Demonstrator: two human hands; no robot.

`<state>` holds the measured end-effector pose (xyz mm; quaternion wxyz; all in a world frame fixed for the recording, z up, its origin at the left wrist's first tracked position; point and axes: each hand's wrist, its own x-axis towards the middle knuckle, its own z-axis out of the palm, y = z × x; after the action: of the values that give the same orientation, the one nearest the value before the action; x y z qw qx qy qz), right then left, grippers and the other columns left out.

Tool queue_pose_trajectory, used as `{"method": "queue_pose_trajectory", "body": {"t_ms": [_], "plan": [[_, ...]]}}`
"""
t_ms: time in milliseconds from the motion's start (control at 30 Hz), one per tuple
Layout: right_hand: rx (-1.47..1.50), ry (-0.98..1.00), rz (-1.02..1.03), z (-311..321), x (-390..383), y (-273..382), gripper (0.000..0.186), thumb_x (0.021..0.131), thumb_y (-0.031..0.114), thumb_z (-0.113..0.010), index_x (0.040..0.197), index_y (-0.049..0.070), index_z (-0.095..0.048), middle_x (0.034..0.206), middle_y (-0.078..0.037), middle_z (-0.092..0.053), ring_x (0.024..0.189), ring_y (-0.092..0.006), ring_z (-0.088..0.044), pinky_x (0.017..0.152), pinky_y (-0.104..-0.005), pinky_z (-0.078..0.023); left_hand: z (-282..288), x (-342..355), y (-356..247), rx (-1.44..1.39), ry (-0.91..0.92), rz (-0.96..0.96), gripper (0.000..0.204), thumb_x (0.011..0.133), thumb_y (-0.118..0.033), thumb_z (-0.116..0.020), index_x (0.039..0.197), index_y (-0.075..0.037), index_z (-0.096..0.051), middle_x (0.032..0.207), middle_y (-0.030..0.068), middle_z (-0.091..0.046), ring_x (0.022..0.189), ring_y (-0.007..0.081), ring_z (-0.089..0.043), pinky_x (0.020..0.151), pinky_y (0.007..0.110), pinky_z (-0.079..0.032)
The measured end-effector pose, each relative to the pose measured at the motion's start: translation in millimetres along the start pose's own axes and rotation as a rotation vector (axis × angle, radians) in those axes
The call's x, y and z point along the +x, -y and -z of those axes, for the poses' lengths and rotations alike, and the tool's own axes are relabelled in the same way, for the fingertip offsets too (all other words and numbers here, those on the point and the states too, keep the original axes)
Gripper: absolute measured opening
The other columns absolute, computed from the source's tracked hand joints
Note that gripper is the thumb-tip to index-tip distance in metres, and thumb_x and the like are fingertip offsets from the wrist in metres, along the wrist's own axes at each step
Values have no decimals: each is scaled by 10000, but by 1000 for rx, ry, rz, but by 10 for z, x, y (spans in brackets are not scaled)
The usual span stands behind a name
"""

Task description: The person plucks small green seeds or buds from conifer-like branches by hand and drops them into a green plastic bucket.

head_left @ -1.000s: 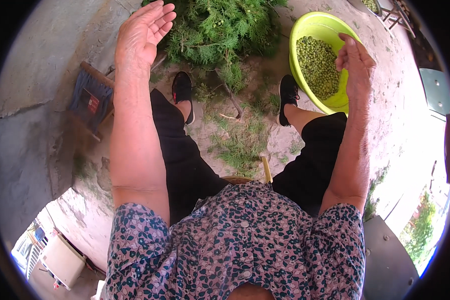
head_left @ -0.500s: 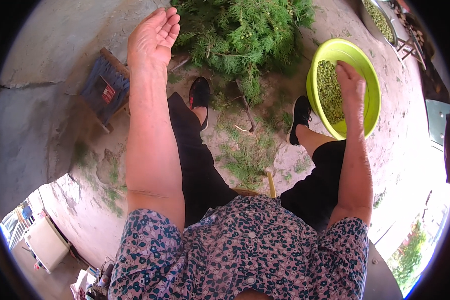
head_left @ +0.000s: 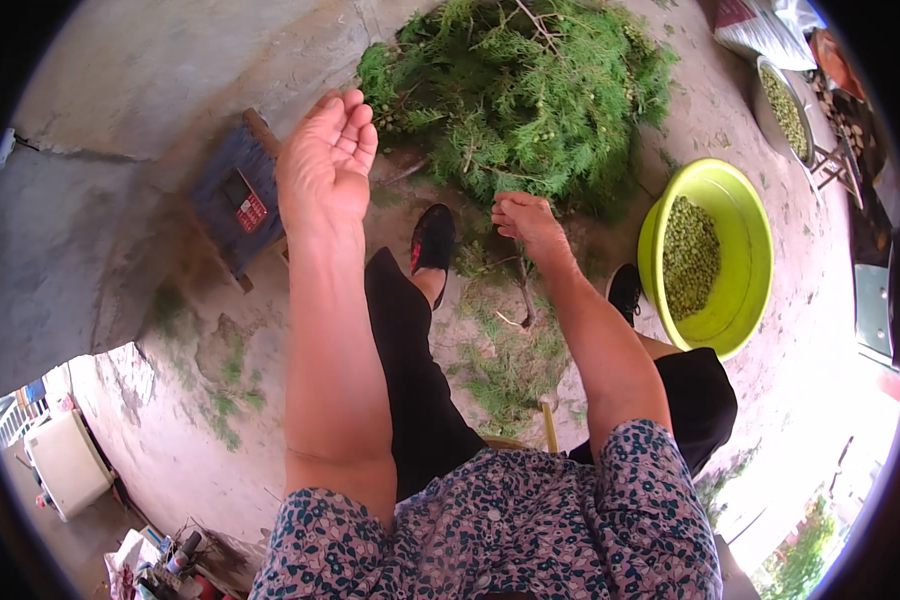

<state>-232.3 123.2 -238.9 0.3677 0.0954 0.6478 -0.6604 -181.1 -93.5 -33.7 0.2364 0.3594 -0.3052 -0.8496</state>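
Note:
My left hand [head_left: 328,165] is raised with its palm turned up and its fingers loosely curved and apart. No object shows in its palm. It is to the left of a heap of green conifer branches [head_left: 540,110], which carry small round cones. My right hand [head_left: 532,222] has its fingers drawn together at the near edge of the heap, beside a bare branch stem [head_left: 526,290]. Whatever those fingertips hold, if anything, is hidden. On the right is a yellow-green basin [head_left: 751,280], partly filled with small green cones [head_left: 692,258].
A dark folding stool [head_left: 225,200] stands on the left. At the far right, a metal pan [head_left: 775,130] of green cones is raised on a stand [head_left: 838,165], with a white sack [head_left: 760,35] behind. Green sprigs [head_left: 500,380] litter the ground between my feet.
My right hand has moved left from over the basin to the branch heap, and its fingers have closed. My left hand keeps its palm-up pose. The whole view has shifted.

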Motion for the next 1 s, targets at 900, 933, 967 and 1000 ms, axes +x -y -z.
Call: {"method": "queue_pose_trajectory", "body": {"t_ms": [900, 933, 967, 1000], "plan": [[113, 31, 311, -350, -548, 1066, 152, 810, 74, -565, 884, -49, -612, 692, -43, -597, 571, -89, -536, 526, -208, -432, -145, -88, 218, 202, 63, 25, 189, 814, -48, -570, 1001, -25, -551, 1008, 118, -606, 946, 210, -574, 792, 309, -459], [-54, 28, 389, -302, -709, 1107, 137, 787, 59, -584, 878, -39, -614, 693, -55, -604, 561, -113, -542, 525, -220, -430, -156, -86, 263, 227, 115, 36, 305, 807, -77, -589, 1094, -13, -509, 1100, 145, -563, 1043, 252, -527, 854, 345, -427], [-219, 28, 460, -267, -849, 1106, 130, 764, 43, -603, 872, -28, -615, 694, -67, -611, 551, -136, -548, 523, -232, -429, -180, -89, 299, 224, 123, 29, 305, 807, -77, -589, 1094, -13, -509, 1100, 145, -563, 1043, 252, -527, 854, 345, -427], [-220, 28, 472, -244, -982, 1084, 130, 764, 43, -603, 872, -28, -615, 694, -67, -611, 551, -136, -548, 523, -232, -429, -215, -96, 329, 239, 172, 39, 366, 802, -95, -600, 1136, -9, -477, 1139, 154, -535, 1072, 268, -502, 878, 366, -406]]}}
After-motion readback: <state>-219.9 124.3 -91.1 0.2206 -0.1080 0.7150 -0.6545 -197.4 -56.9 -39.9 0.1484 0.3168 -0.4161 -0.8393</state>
